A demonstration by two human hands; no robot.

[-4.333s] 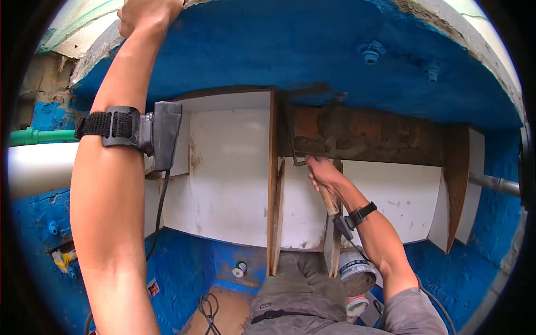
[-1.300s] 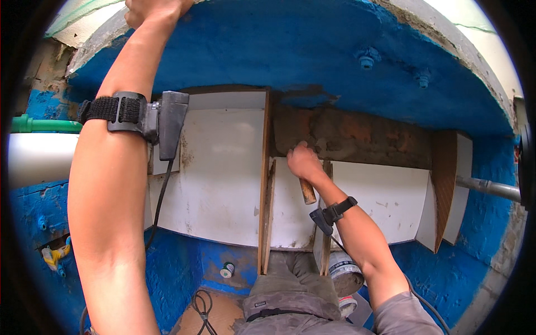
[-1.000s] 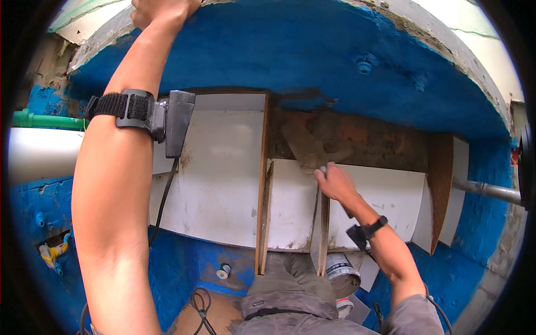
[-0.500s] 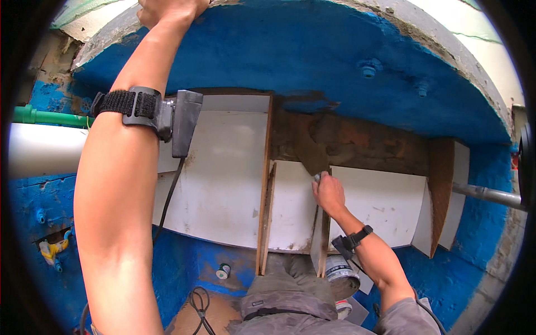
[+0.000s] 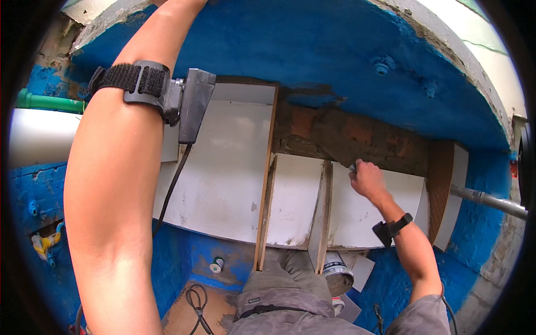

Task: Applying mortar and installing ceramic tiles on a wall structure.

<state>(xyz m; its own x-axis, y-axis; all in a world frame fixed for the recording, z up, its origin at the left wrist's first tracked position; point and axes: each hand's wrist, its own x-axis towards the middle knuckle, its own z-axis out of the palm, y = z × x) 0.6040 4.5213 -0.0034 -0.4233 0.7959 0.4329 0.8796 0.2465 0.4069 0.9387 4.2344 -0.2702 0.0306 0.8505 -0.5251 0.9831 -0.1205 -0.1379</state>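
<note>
My right hand [image 5: 368, 177] is closed round the handle of a trowel, held over the far edge of the white boards. Its mortar-coated blade [image 5: 333, 152] lies against the wet brown mortar [image 5: 371, 137] and hardly stands out from it. That mortar strip runs between the white panel [image 5: 375, 202] and the blue wall [image 5: 290, 42], with reddish patches showing through. My left arm reaches up past the wall to its rough rim, and my left hand [image 5: 181, 3] is mostly cut off by the top edge, its fingers hidden.
Upright divider boards [image 5: 266, 212] stand between the white panels, and a brown-edged board [image 5: 442, 187] stands at the right. A grey pipe [image 5: 488, 201] and a white pipe [image 5: 44, 137] enter from the sides. Below are a bucket [image 5: 338, 273], a small spool [image 5: 216, 264] and a looped cable [image 5: 196, 301].
My right hand has moved to the right with the trowel, its blade now along the mortar strip instead of over the divider. The view has shifted slightly, and my left hand shows less.
</note>
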